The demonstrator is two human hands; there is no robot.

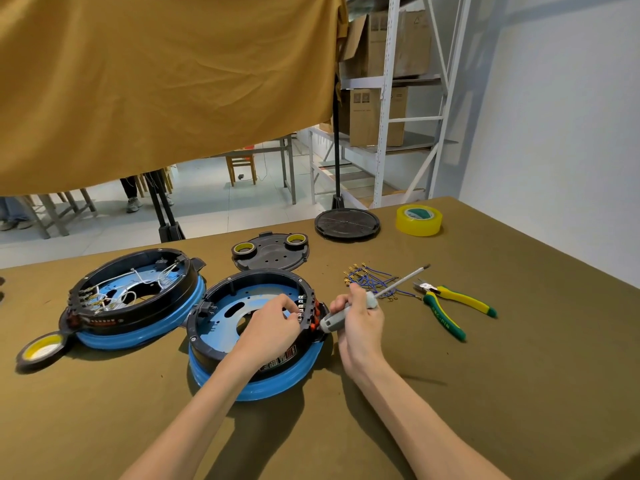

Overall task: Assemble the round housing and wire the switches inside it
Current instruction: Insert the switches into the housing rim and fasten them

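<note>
Round housing (221,327), the one under the hands, sits on the desk (519,393) beneath the left hand (273,322) and just left of the right hand (360,320). It is a black ring on a blue base, with a blue perforated plate inside and a row of switches (302,308) set in its right wall. No wires show inside it, so the wiring looks barely begun, if at all. A second housing (131,299) further left of the left hand already carries white wires. The left hand's fingers are curled at the switch row, apparently pinching something small; what exactly, I cannot tell. The right hand is wrapped around the grey handle of a screwdriver (377,296), its tip pointing away. Beyond the right hand lie blue leads (370,280) with terminals and pliers (450,304), unused.
</note>
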